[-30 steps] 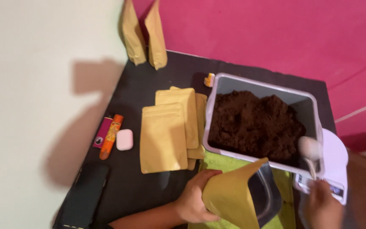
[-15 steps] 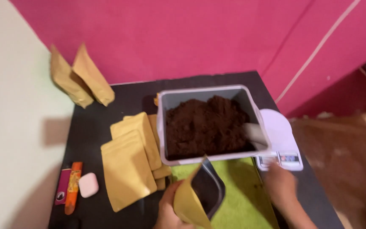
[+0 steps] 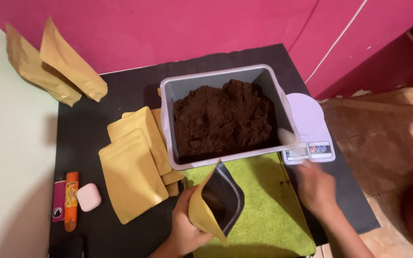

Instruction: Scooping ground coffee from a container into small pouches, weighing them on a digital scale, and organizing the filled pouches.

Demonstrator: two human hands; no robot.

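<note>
— What's the surface in front of me?
— A black table. I see a grey tub, green towel, white scale, stacked tan pouches and a small white case on it.

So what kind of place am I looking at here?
Likely a small home packing corner: a black table against pink walls holds a grey tub of brown powder, a white scale and flat kraft pouches; the left hand holds one pouch open.
</note>
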